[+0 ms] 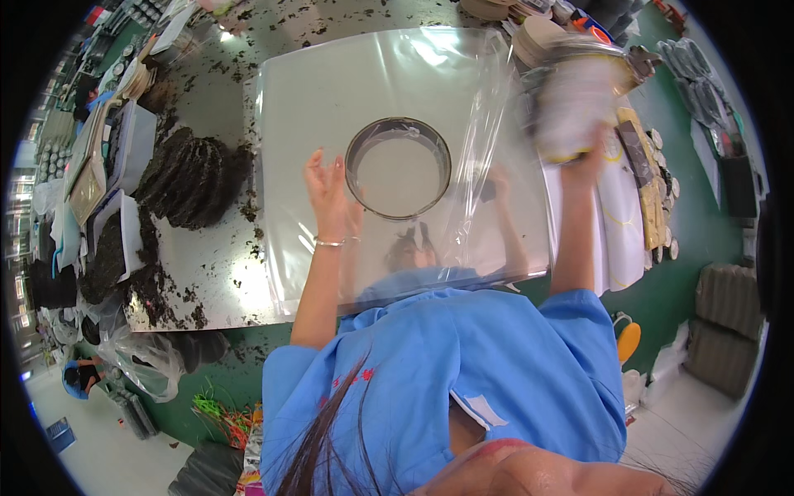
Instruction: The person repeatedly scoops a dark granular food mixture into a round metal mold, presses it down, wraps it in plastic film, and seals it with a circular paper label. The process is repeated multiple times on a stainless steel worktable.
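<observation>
A steel ring [399, 212] lies on a clear plastic sheet [314, 107] over the shiny table [207, 273]. Just left of the ring, my left hand [327, 186], a bracelet at its wrist, has its fingers apart and holds nothing. At the upper right my right hand [589, 157] grips a motion-blurred white and silver object [571, 95] with yellow edging; its exact kind is unclear. Below that hand lie white sheets [616, 240] with yellow lines.
Dark crumbly piles [186, 178] and scraps sit at the left, beside plastic trays [128, 145]. Round discs [533, 37] are stacked at the back right; wooden pieces [645, 182] line the right edge. A person [78, 376] in blue is at the far lower left.
</observation>
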`<state>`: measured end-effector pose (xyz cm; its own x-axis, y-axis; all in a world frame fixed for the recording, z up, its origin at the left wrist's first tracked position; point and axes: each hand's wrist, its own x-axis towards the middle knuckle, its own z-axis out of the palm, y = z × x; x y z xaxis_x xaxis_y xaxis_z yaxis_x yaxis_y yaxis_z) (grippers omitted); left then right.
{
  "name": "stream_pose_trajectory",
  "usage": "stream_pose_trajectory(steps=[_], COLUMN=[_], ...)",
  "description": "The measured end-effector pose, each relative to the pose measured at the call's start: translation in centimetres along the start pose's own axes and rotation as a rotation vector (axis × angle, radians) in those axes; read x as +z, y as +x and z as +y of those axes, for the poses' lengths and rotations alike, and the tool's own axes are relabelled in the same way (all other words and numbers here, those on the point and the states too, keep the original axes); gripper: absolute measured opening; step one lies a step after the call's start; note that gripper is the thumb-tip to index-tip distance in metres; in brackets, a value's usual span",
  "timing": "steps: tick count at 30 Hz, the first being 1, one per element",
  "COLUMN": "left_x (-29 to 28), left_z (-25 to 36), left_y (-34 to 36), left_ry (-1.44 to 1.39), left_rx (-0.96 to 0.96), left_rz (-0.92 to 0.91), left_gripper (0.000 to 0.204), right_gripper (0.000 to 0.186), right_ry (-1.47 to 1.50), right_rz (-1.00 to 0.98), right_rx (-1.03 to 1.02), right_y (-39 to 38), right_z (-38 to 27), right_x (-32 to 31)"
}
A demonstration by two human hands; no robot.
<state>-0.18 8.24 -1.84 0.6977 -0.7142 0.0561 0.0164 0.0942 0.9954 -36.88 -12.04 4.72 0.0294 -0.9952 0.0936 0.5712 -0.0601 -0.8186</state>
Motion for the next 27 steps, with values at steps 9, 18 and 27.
stream_pose_trajectory(steps=[9,18,27], left_x=[0.8,-0.4,-1.8], left_z=[1.2,17.6,21.3], left_y=[-3.8,-8.1,-11.6], left_ry=[0.893,0.15,-0.049], left_rx=[0.841,0.092,-0.003], left_rz=[-0.743,-0.672,-1.088], left_gripper=[0.028,0.027,0.029], right_gripper=[0.061,0.049,0.011], right_ry=[-1.509,-1.397,-1.187], right_rz=[-1.06,-1.41,-1.301], right_rx=[-0.322,-0.426,-0.801], right_y=[-11.2,-10.6,-6.4], right_z=[3.3,5.0,4.2], right_x=[-1.3,-2.8,5.5])
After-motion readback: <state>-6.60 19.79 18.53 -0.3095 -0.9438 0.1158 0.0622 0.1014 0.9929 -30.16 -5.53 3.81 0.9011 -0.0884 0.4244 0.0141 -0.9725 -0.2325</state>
